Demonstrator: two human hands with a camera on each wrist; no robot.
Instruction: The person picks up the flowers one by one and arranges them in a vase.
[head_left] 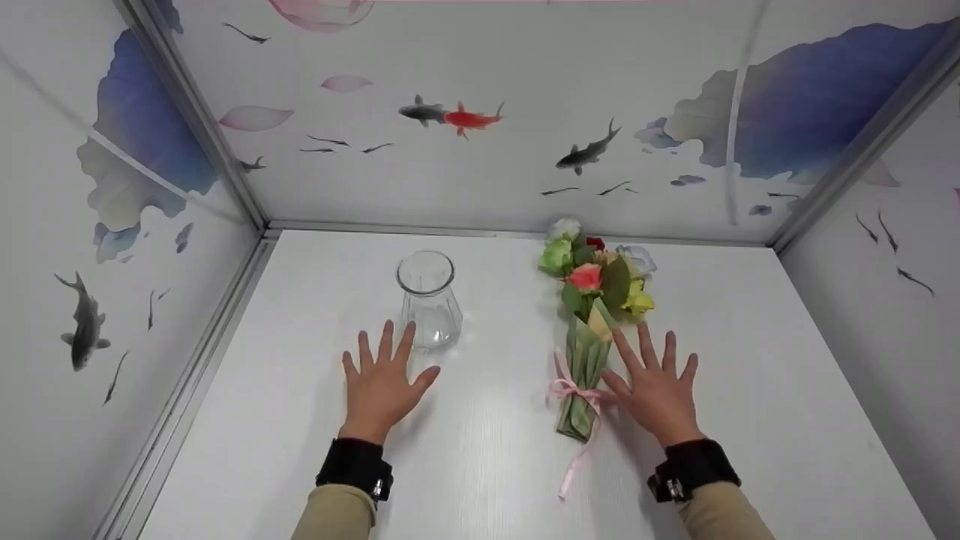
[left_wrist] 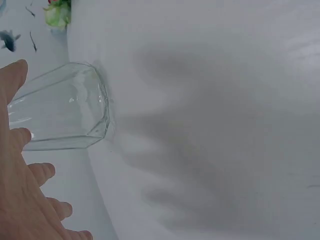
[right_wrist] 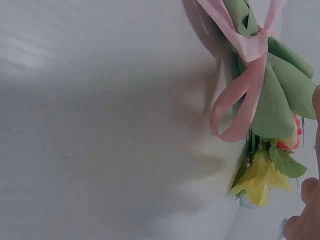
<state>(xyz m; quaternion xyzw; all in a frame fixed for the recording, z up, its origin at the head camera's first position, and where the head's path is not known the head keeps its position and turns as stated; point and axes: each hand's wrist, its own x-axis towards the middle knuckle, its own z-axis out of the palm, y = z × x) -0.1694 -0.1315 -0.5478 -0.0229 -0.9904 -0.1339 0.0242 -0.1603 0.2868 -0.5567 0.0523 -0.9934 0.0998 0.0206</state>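
A clear glass vase with flat facets stands upright, left of the table's middle. My left hand is spread with straight fingers just in front of it, the index fingertip overlapping the vase's lower edge in the head view. To the right lies a bouquet wrapped in green paper, its blooms pointing to the back wall and a pink ribbon tied round its stem end. Beside its wrapping my right hand is spread too, thumb and index finger close to the paper. Neither hand holds anything.
The white table is bounded by a back wall and side walls with painted fish and leaves. Metal rails run along the edges. A loose ribbon tail trails toward the table's front. Each wrist wears a black band.
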